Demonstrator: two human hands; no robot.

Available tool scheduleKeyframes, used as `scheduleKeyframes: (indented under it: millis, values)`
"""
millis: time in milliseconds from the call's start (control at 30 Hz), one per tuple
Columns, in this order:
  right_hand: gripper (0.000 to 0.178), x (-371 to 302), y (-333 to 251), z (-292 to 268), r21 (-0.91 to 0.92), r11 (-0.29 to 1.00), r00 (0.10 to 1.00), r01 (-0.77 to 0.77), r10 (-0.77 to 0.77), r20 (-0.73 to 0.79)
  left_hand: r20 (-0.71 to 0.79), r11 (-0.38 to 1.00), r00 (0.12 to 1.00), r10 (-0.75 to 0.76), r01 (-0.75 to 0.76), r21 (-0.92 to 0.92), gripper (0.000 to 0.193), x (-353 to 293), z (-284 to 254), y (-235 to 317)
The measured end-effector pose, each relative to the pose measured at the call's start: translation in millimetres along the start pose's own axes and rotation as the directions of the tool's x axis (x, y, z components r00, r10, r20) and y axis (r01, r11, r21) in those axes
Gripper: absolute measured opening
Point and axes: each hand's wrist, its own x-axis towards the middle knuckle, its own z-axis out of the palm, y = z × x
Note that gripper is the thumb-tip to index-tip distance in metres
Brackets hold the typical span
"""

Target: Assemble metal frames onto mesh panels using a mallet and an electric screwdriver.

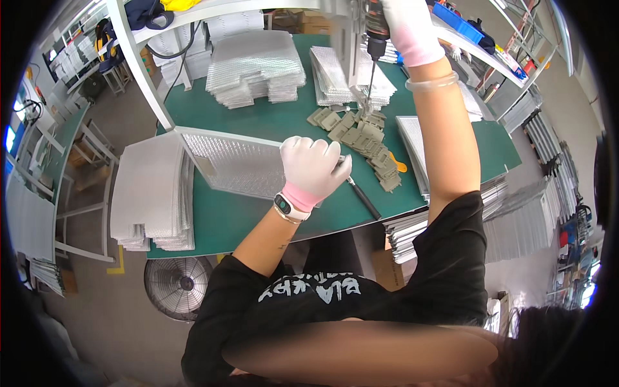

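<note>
Both are occupied: left hand (313, 166) clasps a framed mesh panel (240, 164) extending toward nine o'clock, right hand (411, 32) grips a power screwdriver (378, 27) at one. Panel looks light, stiff; hold its rim.

Black T-shirt (393, 306) — white gloves (311, 166), pink cuffs (300, 196) — white wristband (294, 211).

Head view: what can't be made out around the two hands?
All in the head view:
Right hand in a white-and-pink glove: upper part cut off by the top edge.
Black power driver: upper end cut off there too.
Silver textured rectangular panel: part of its right end hidden behind the left hand in a white-and-pink glove.
Thin metal driver bit: tip too small and blurred.
</note>
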Motion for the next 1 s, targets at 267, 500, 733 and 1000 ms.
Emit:
scheduleKeyframes:
  millis: [267, 500, 733, 1000]
  values:
    - [0.019, -28.8, -47.9, 6.4, 0.768, 0.306, 0.742, -0.562, 0.597, 0.305, 0.025, 0.999, 0.999, -0.03, 0.03, -0.012, 0.022, 1.1, 2.5, -8.7]
    - [0.014, -37.1, -29.2, 21.1, 0.91, 0.068, 0.896, -0.41, 0.218, 0.387, 0.119, 0.996, 0.991, -0.062, 0.068, -0.049, 0.018, 4.8, -4.8, -5.8]
    - [0.033, -67.1, -53.1, 30.0, 0.727, 0.166, 0.741, -0.666, 0.257, 0.62, 0.119, 0.996, 0.992, -0.037, 0.046, -0.073, 0.013, -9.0, -0.6, -8.3]
    - [0.05, -75.9, -50.6, 46.6, 0.821, -0.011, 0.802, -0.571, 0.206, 0.56, 0.089, 0.935, 0.994, -0.061, 0.088, -0.344, 0.015, -10.7, 0.7, -6.2]
